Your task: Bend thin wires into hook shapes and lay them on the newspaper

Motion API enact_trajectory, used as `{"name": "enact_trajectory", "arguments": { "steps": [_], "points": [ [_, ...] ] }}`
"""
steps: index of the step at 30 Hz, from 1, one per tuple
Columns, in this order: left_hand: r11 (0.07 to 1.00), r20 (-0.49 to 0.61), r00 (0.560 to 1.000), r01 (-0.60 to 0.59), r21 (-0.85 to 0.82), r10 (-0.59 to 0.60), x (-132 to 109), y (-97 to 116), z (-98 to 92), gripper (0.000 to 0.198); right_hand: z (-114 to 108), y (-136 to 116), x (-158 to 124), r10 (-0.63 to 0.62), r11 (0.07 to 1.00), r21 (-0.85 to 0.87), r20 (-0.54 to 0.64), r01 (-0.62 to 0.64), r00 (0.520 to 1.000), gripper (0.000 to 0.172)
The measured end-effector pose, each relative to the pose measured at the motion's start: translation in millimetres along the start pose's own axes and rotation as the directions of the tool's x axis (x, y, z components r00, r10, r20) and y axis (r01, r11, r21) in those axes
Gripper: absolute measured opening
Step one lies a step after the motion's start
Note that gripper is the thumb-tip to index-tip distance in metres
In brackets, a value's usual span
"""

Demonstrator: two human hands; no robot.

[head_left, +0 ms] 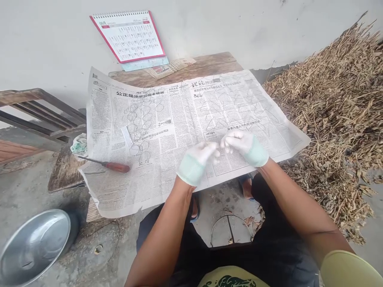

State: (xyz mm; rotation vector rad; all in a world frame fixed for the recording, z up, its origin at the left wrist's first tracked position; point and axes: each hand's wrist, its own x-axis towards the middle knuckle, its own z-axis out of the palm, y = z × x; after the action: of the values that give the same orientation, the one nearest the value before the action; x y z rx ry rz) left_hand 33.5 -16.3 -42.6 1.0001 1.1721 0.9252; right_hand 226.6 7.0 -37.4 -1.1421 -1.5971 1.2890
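Observation:
Both my hands wear white gloves with mint-green cuffs and hover close together above the lower edge of the spread newspaper (161,175). My left hand (206,153) is closed with its fingertips pinched, pointing right. Opposite it, my right hand (237,142) is closed in a similar pinch. Anything between the fingers is too small to make out. Thin dark rings (139,123) cluster on the newspaper's left half, and thin angled lines (236,105) spread over its right half; I cannot tell whether they are wire or drawn. A red-handled screwdriver (117,166) and a white paper strip (127,136) lie at left.
A desk calendar (128,38) leans against the wall on the wooden table (215,59). A wooden chair (36,111) and crumpled cloth (79,145) stand left. A metal basin (36,247) sits on the floor. Dry stalks (338,111) are heaped right.

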Motion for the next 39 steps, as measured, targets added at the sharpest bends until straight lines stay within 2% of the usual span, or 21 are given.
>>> {"name": "enact_trajectory", "arguments": {
  "steps": [2,4,10,13,16,22,28,31,35,39],
  "points": [
    [1.0,-0.064,0.998,-0.014,0.004,0.014,2,2,-2.8,0.038,-3,-2,0,0.002,1.0,-0.011,0.026,-0.002,1.0,0.023],
    [1.0,-0.079,0.996,-0.028,0.005,0.028,2,3,-1.4,0.04,-5,-5,1,0.011,1.0,-0.03,0.052,-0.01,0.999,0.024],
    [0.979,-0.072,0.989,-0.142,-0.147,0.132,3,2,8.9,0.021,1,-12,5,0.09,0.995,-0.032,0.03,-0.089,0.995,0.023],
    [0.96,-0.065,0.987,-0.159,-0.232,0.147,6,2,8.1,0.02,6,-15,7,0.1,0.995,-0.024,0.035,-0.099,0.994,0.025],
    [0.96,-0.074,0.989,-0.141,-0.244,0.126,8,7,3.5,0.021,9,-18,9,0.092,0.995,-0.034,0.037,-0.091,0.995,0.021],
    [0.976,0.013,0.997,-0.076,-0.205,0.081,11,20,-4.6,0.015,15,-21,11,0.035,0.996,-0.09,0.117,-0.025,0.992,0.019],
    [0.911,-0.04,0.998,-0.064,-0.408,0.052,11,20,1.6,0.019,20,-10,10,0.038,0.997,-0.066,0.059,-0.034,0.998,0.034],
    [0.879,-0.032,0.998,-0.065,-0.472,0.057,11,19,4.1,0.022,20,-6,10,0.041,0.999,-0.022,0.024,-0.04,0.999,0.038],
    [0.888,-0.016,0.999,-0.04,-0.459,0.037,11,18,0.0,0.028,16,-2,12,0.063,0.998,-0.023,0.033,-0.062,0.997,0.042],
    [0.936,-0.13,0.99,-0.088,-0.341,0.046,10,17,-3.9,0.032,10,-2,14,0.062,0.995,-0.081,0.015,-0.061,0.998,0.046]
  ]
}}
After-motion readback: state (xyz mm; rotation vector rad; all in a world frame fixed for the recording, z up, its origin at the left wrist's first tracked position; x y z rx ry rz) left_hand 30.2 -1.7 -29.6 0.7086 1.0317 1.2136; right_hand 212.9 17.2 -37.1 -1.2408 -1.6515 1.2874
